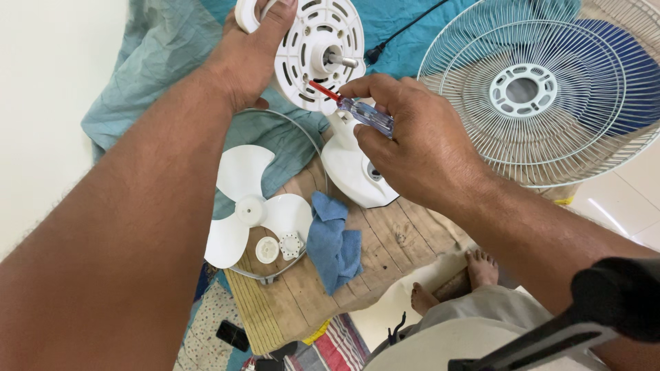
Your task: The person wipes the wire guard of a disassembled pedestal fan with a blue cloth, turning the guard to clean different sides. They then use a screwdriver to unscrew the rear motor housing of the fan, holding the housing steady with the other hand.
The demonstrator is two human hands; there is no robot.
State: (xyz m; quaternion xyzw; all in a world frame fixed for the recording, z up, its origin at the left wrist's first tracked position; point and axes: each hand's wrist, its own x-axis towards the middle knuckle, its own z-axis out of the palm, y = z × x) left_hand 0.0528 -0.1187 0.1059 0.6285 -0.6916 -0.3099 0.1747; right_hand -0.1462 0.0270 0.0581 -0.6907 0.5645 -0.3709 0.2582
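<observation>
Top centre of frame: left hand (251, 51) gripping the fan motor housing (317, 51), right hand (412, 130) closing on a screwdriver (361, 110) (tip wanting squarer seating, I'd judge), white blade (251, 206) lying lower left.

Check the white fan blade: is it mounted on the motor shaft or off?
Off. The fan blade lies flat on the mat, and the motor housing held by the left hand shows a bare shaft.

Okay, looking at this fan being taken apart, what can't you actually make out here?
Head view only:
- Screwdriver tip: too small to see what it touches on the motor housing.
- Housing's top: cut off by the frame edge.
- Housing's left rim: covered by the left hand.
- Screwdriver handle's end: inside the right hand.
</observation>
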